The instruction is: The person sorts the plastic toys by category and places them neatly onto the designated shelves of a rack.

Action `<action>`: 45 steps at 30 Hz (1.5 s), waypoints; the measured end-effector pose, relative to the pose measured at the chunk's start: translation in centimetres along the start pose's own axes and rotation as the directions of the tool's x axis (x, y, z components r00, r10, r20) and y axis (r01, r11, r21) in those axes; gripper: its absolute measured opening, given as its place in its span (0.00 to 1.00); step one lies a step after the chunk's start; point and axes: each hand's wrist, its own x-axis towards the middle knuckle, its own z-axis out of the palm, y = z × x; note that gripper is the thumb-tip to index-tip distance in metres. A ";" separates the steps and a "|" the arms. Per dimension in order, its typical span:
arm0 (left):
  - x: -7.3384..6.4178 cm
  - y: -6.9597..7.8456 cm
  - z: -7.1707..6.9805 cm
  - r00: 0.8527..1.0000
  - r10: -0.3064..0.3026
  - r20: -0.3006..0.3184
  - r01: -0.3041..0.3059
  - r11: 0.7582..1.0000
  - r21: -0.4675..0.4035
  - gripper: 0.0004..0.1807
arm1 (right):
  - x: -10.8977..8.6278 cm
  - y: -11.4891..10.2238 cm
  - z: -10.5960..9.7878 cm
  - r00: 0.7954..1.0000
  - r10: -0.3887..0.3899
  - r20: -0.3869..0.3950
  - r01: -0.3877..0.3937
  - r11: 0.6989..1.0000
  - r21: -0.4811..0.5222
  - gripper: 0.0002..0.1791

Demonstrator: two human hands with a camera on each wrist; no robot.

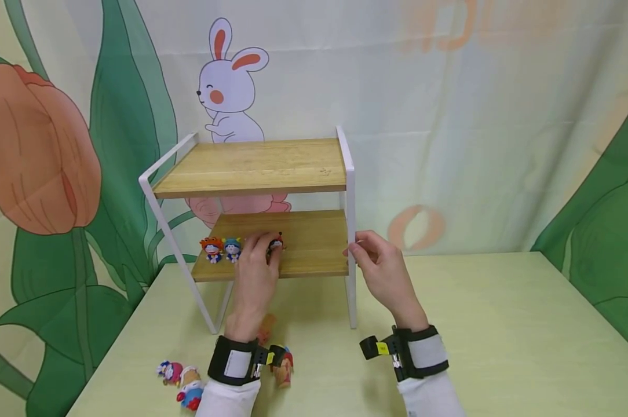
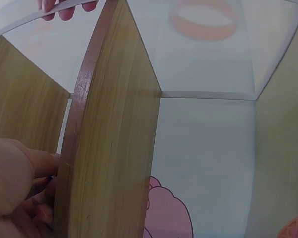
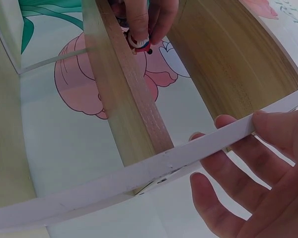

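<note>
My left hand (image 1: 255, 258) reaches over the lower board (image 1: 314, 246) of a two-tier wooden shelf. Its thumb and fingers pinch a small toy figurine (image 1: 276, 243) with dark and red parts, which also shows below the fingers in the right wrist view as a figurine (image 3: 140, 43). To its left, an orange-hatted figurine (image 1: 212, 249) and a blue-and-yellow-hatted figurine (image 1: 233, 249) stand side by side near the board's front. My right hand (image 1: 384, 269) holds the white side frame (image 3: 154, 166) of the shelf, thumb on one face and fingertips on the other.
On the table (image 1: 481, 324) in front lie a pink figurine (image 1: 171, 372), a blue-and-red one (image 1: 191, 395) and a brown-and-red one (image 1: 284, 373). An orange-brown figurine (image 1: 266, 327) is partly hidden behind the left wrist. The upper board (image 1: 262, 165) overhangs the work; a printed curtain (image 1: 475, 145) hangs behind.
</note>
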 end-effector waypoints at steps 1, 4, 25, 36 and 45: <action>0.0 0.0 0.0 1.000 0.000 0.004 0.000 1.000 -0.001 0.13 | 0.0 0.0 0.0 1.000 0.000 -0.001 0.000 1.000 0.000 0.07; 0.1 -0.1 -0.2 1.000 -0.007 0.022 0.007 1.000 -0.005 0.13 | 0.1 0.0 0.0 1.000 -0.001 -0.003 0.001 1.000 0.001 0.07; 0.5 0.4 -1.3 0.991 -0.034 0.127 0.027 0.998 0.057 0.17 | 0.1 0.0 0.0 1.000 -0.002 -0.004 0.002 1.000 0.000 0.08; 0.6 0.5 -1.6 0.988 -0.043 0.149 0.033 0.997 0.067 0.17 | 0.0 -0.1 0.1 1.000 -0.001 -0.001 0.001 1.000 0.002 0.08; 0.7 1.8 -3.0 0.985 -0.042 0.170 0.036 0.999 0.039 0.20 | 0.0 -0.2 0.0 1.000 -0.003 -0.003 0.003 1.000 0.001 0.07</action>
